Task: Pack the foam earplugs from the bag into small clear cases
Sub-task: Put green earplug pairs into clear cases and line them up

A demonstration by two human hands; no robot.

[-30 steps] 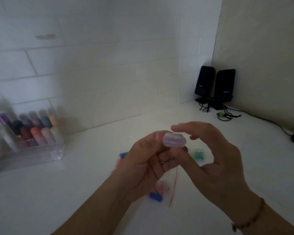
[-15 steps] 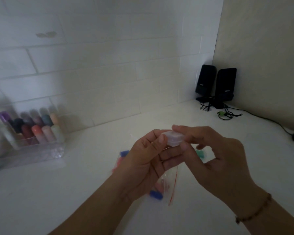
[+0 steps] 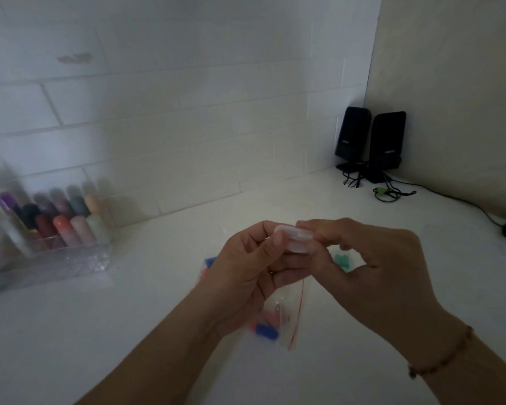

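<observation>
A white counter [image 3: 129,331] runs into a tiled corner, and over it the person holds both hands up together. Far left, against the wall, sits a clear organizer [image 3: 56,252] packed with colored tubes; in the far corner stand two black speakers [image 3: 370,141] with their cables trailing along the counter. The left hand [image 3: 246,276] and the right hand [image 3: 371,267] meet around one small clear case [image 3: 295,239], raised above the counter: the left thumb presses on its near end, and the right hand's fingers are curled over its far end, pinching it. Beneath the hands lies the clear bag [image 3: 287,317] with a red seal line, blue and pink earplugs [image 3: 265,330] blurred inside. Between the right thumb and fingers a teal earplug pair [image 3: 341,258] shows on the counter.
</observation>
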